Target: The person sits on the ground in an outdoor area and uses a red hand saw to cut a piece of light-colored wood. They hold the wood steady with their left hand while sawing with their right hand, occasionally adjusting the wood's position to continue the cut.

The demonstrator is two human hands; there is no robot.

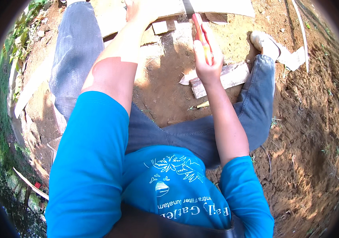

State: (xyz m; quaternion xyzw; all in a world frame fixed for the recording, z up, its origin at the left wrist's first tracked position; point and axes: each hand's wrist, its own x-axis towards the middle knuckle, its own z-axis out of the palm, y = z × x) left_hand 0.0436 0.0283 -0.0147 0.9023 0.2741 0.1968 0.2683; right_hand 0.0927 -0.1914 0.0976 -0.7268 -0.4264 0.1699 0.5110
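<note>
My right hand [210, 55] is wrapped round the red and orange handle of a handsaw [198, 27]. Its dark blade runs up past the top edge of the view, so most of it is hidden from me. The blade meets a pale wooden board [233, 7] lying across the top. Left of the blade, my left hand [141, 11] is at the board, washed out by sunlight. Its fingers are partly cut off by the frame and lost in glare, so their grip does not show.
Short wood blocks [164, 27] lie beneath the board. A rough timber piece [221, 80] rests on the soil between my bent legs, near my right shin. My right shoe [265, 43] is beside a pale scrap [295, 59]. Green plants [16, 43] border the left side.
</note>
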